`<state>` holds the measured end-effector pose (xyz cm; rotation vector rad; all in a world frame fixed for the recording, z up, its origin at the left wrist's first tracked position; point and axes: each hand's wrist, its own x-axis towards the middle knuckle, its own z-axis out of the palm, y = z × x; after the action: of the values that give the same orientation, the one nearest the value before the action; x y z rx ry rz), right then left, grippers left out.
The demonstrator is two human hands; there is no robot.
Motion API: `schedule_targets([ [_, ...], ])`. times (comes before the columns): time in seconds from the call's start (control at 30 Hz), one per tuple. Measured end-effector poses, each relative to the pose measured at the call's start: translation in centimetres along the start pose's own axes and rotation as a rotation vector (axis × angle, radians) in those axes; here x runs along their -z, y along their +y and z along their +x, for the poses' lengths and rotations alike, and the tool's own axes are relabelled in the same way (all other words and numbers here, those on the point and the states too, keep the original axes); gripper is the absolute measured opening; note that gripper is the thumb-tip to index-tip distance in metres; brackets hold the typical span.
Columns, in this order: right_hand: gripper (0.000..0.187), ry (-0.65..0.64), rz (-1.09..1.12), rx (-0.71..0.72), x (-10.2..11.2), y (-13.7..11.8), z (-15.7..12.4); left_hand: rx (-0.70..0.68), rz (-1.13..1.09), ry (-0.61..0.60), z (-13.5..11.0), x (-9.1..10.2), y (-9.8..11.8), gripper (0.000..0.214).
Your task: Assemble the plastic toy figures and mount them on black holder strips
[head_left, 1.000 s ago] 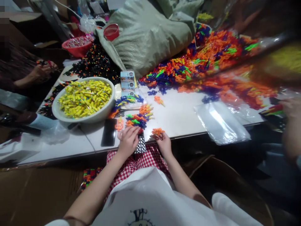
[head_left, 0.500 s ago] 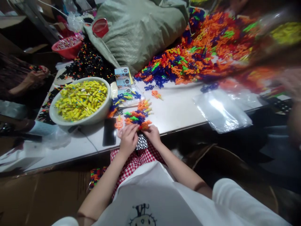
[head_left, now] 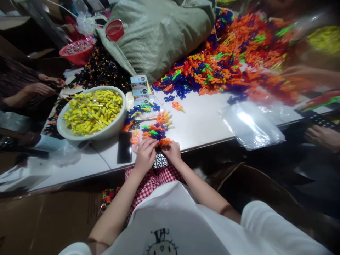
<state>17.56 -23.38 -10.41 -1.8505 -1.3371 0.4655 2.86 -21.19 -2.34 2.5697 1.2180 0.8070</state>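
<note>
My left hand (head_left: 145, 154) and my right hand (head_left: 172, 151) meet at the near edge of the white table (head_left: 202, 124), over a black perforated plate (head_left: 160, 161) that rests on my lap. My right hand pinches a small orange plastic piece (head_left: 165, 142). My left hand's fingers are curled against the plate and the piece; what they grip is hidden. A small heap of orange, blue and green plastic pieces (head_left: 155, 129) lies just beyond my fingers.
A white bowl of yellow pieces (head_left: 91, 112) stands at the left, a black phone (head_left: 124, 147) beside my left hand. A big multicoloured pile (head_left: 225, 60), a grey-green sack (head_left: 162, 32) and clear plastic bags (head_left: 249, 124) lie further off. Other people's hands (head_left: 322, 136) work at both sides.
My right hand carried the orange piece leftward from the table edge to meet my left hand over the black plate. The view shifted slightly.
</note>
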Motion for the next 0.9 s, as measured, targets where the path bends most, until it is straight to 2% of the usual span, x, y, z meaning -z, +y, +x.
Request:
schedule_targets([
  [0.1, 0.013, -0.021, -0.096, 0.074, -0.1, 0.0, -0.1, -0.002, 0.012, -0.007, 0.4, 0.0, 0.4, 0.03],
  [0.3, 0.012, -0.044, -0.082, 0.084, 0.2, 0.1, -0.1, -0.01, 0.025, -0.041, 1.6, -0.2, 0.9, 0.036],
  [0.5, 0.012, -0.077, -0.13, 0.081, 0.1, 0.0, 0.0, -0.031, 0.027, -0.099, 2.2, -0.3, 1.0, 0.033],
  [0.77, 0.015, -0.042, -0.158, 0.075, -0.4, -0.8, -0.1, -0.066, 0.099, -0.153, 2.3, -0.4, 1.7, 0.035],
  [0.9, 0.016, 0.006, -0.205, 0.054, -0.9, -0.3, -0.3, -0.03, 0.106, -0.158, 2.3, -0.4, 1.8, 0.031],
])
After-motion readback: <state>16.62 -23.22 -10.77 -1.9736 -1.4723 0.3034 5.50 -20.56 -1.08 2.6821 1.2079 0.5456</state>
